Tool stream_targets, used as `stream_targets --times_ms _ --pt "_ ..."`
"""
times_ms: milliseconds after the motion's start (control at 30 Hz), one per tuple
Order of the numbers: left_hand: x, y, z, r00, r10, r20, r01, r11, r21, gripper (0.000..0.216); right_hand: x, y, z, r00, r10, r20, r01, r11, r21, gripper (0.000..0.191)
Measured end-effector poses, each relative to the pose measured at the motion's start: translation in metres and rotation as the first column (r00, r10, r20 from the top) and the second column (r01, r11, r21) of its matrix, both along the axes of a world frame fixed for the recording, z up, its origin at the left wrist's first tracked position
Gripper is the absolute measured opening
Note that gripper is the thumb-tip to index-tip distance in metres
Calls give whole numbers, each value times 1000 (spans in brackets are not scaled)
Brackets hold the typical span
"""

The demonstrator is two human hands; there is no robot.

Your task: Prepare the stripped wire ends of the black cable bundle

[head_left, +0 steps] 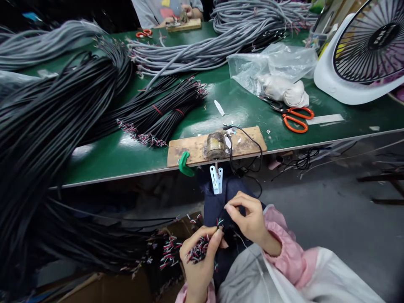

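Observation:
My left hand (197,273) is closed around a bunch of black cables (198,249), whose red, white and green wire ends show inside the palm. Thumb and forefinger pinch one cable end (219,223) with its thin coloured wires fanned upward. Just to the right, apart from that end, my right hand (252,219) is closed in a pinch; whatever it holds is too small to make out. Above both hands a light blue clothes peg (216,180) hangs at the shaft of a small motor (216,145), which is fixed on a wooden board (192,148).
A green clamp (185,164) sits at the board's left end. Orange-handled scissors (296,119), a plastic bag (271,63) and a white fan (334,84) stand to the right. Black cable bundles (170,105) and grey cables (189,54) cover the left and back. Another person's hands (187,10) work opposite.

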State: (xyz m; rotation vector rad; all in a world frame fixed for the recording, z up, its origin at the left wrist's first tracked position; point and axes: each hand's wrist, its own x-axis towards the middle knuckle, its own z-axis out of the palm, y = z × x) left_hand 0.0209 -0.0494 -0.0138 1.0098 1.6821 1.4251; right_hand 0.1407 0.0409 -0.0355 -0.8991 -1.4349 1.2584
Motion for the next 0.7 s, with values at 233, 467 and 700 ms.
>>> stream_targets --times_ms 233,467,700 --pt "-3 -2 -2 998 -47 -53 48 999 26 9 1 -1 1 966 238 -101 -247 966 -77 16" --pt "-3 2 -7 999 -4 -51 5 1000 27 7 4 -2 3 961 264 -82 -274 946 -172 28" --pt "-5 -1 -3 992 -122 16 122 992 13 17 2 -7 -17 823 287 -490 -539 667 -514 50"
